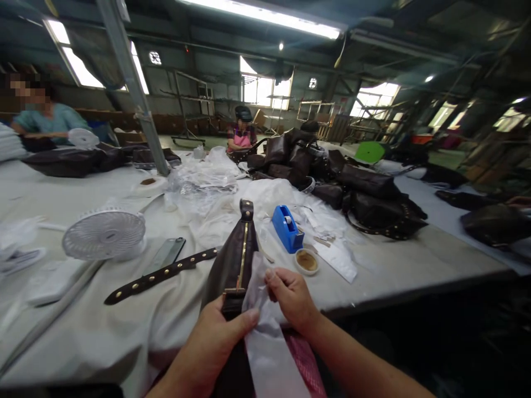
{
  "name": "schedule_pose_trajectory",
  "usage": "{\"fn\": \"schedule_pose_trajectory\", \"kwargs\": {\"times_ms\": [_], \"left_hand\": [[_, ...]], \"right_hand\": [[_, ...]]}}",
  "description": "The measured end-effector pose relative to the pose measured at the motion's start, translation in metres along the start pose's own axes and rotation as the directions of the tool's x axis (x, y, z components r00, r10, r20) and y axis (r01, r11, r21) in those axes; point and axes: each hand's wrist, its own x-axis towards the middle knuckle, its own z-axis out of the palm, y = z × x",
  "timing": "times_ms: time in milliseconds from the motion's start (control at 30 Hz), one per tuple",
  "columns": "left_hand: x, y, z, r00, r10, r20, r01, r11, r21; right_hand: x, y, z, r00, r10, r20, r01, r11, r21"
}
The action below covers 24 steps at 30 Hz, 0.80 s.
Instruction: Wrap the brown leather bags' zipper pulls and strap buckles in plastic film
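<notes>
A dark brown leather handbag (224, 260) with a gold zipper stands in front of me at the table's edge. My left hand (218, 331) is closed on the bag's near end, its thumb pressing a long white strip (271, 348) of thin, paper-like sheet against it. The strip hangs down toward my lap. On its upper right edge, my right hand (292, 296) is closed in a pinch. A studded dark strap (166, 273) reaches left from the bag across the cloth. The bag's lower part is hidden by my left hand and the strip.
Right of the bag are a blue tape dispenser (286, 226) and a small dish of brown paste (307, 261). A white fan (105, 235) and a phone (166, 251) lie left. Piled bags (360, 182) and clear plastic (207, 171) stand beyond. Co-workers sit across the table.
</notes>
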Motion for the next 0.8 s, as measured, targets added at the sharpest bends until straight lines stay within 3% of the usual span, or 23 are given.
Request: {"fn": "schedule_pose_trajectory", "kwargs": {"times_ms": [167,267,367,467,567,633,700,767,800], "left_hand": [[0.000,0.001,-0.005,0.997,-0.070,-0.033,0.068,0.995,-0.070],[0.002,0.000,-0.005,0.997,-0.067,-0.050,0.061,0.993,-0.100],[0.005,-0.002,-0.005,0.998,-0.033,-0.056,0.026,0.993,-0.114],[0.006,-0.004,-0.005,0.998,-0.022,-0.053,0.016,0.994,-0.105],[0.006,-0.003,-0.002,0.997,0.020,-0.079,-0.023,0.999,-0.037],[0.006,0.000,0.001,0.993,0.063,-0.105,-0.059,0.998,0.035],[0.005,0.003,0.003,0.988,0.107,-0.114,-0.095,0.989,0.112],[0.004,0.005,0.003,0.981,0.159,-0.114,-0.135,0.971,0.195],[0.004,0.006,0.002,0.976,0.183,-0.114,-0.153,0.960,0.233]], "right_hand": [[0.035,0.084,-0.048,0.965,0.062,-0.255,-0.124,0.965,-0.232],[0.044,0.117,-0.070,0.947,0.134,-0.291,-0.213,0.942,-0.261],[0.047,0.126,-0.075,0.951,0.170,-0.258,-0.231,0.945,-0.232],[0.046,0.110,-0.068,0.964,0.192,-0.185,-0.219,0.966,-0.139],[0.028,0.074,-0.057,0.972,0.234,-0.024,-0.234,0.972,0.010],[0.006,0.043,-0.049,0.948,0.259,0.187,-0.287,0.948,0.141],[-0.018,0.014,-0.042,0.794,0.180,0.581,-0.455,0.809,0.372],[-0.037,-0.010,-0.037,0.664,0.076,0.744,-0.551,0.722,0.418],[-0.044,-0.018,-0.036,0.624,0.057,0.779,-0.579,0.703,0.413]]}}
